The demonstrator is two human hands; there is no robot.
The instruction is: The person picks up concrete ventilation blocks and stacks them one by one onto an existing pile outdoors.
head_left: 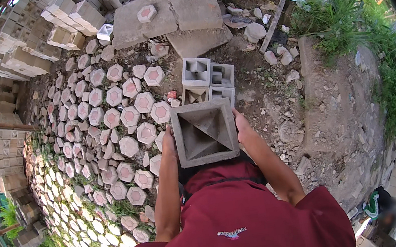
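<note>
Concrete block, square with a hollow pyramid recess facing up, sits level at chest height between both hands, left hand and right hand clamped on opposite sides, just short of 4 stacked blocks on the ground.

fingertips hidden behind concrete block

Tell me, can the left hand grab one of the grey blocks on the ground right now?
Probably not. The left hand and right hand both grip the square block held up at chest height, and the grey blocks sit lower down, beyond it.
</note>
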